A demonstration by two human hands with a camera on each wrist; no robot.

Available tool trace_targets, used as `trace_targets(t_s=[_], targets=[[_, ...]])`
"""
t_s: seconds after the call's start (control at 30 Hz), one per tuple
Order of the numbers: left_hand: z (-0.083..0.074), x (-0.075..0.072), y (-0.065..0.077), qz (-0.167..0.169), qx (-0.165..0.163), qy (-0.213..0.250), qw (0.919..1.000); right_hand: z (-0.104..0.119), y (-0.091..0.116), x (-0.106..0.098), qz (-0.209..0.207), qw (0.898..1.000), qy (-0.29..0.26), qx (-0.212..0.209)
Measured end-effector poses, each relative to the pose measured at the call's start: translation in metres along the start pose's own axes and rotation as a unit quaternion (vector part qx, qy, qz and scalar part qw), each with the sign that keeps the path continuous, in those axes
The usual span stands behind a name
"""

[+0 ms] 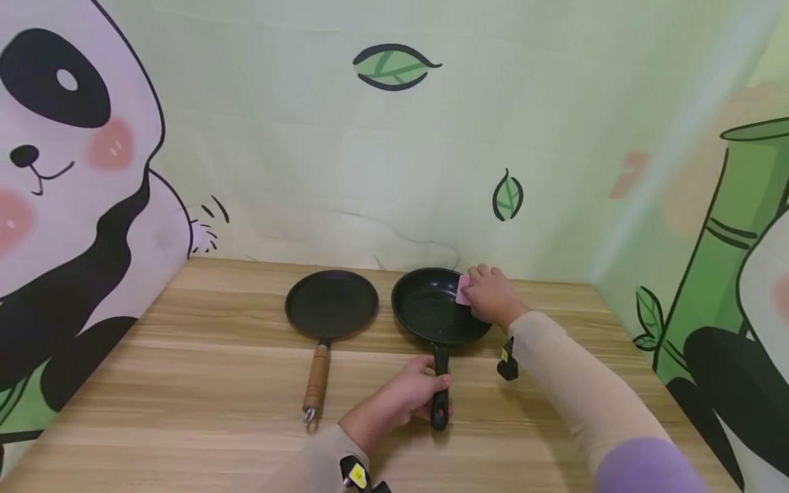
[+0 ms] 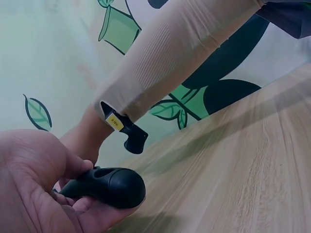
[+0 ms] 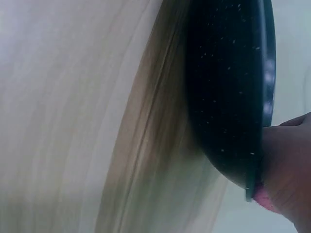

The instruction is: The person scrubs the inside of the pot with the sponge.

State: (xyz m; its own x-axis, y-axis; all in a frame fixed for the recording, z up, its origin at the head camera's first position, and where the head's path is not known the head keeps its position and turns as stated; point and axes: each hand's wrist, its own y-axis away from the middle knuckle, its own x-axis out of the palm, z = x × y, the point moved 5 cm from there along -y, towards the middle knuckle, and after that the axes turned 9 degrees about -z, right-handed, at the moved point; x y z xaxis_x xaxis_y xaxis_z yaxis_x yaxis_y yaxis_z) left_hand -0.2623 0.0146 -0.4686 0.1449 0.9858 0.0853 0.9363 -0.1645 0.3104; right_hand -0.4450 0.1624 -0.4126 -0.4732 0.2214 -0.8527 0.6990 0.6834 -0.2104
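A black frying pan [image 1: 425,311] stands on the wooden table, its handle [image 1: 440,390] pointing toward me. My left hand [image 1: 414,389] grips that handle; in the left wrist view the handle's rounded end [image 2: 124,188] sticks out past the fingers. At the pan's right inner side, my right hand [image 1: 493,296] holds a pink sponge [image 1: 462,290] against the surface. In the right wrist view the speckled outer wall of the pan [image 3: 226,97] fills the middle, with a bit of pink sponge [image 3: 265,200] at the rim under the hand.
Left of the frying pan lies a flat black crepe pan [image 1: 331,302] with a wooden handle [image 1: 317,376]. The wooden table [image 1: 203,370] ends at a printed cloth wall [image 1: 296,171] behind, with cartoon panels on both sides.
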Motion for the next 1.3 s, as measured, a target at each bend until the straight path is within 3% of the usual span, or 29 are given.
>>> trace_targets(t_s=[0.4, 0.8, 0.93, 1.17, 1.3], targets=[[-0.002, -0.003, -0.002, 0.02, 0.008, -0.023, 0.9995, 0.01, -0.015, 0.017, -0.079, 0.997, -0.001, -0.014], [-0.005, -0.005, -0.001, 0.017, 0.012, -0.021, 0.9996, 0.038, -0.038, 0.013, -0.132, 0.99, -0.043, -0.024], [-0.005, -0.003, 0.0, 0.016, 0.012, -0.014, 0.9997, 0.048, -0.04, 0.007, -0.145, 0.987, -0.054, -0.052], [-0.001, -0.003, -0.002, 0.005, 0.011, -0.001, 0.9999, 0.064, -0.039, -0.01, -0.171, 0.972, -0.08, -0.141], [-0.001, -0.005, -0.004, 0.002, 0.006, 0.001, 1.0, 0.068, -0.034, -0.019, -0.14, 0.969, -0.107, -0.174]])
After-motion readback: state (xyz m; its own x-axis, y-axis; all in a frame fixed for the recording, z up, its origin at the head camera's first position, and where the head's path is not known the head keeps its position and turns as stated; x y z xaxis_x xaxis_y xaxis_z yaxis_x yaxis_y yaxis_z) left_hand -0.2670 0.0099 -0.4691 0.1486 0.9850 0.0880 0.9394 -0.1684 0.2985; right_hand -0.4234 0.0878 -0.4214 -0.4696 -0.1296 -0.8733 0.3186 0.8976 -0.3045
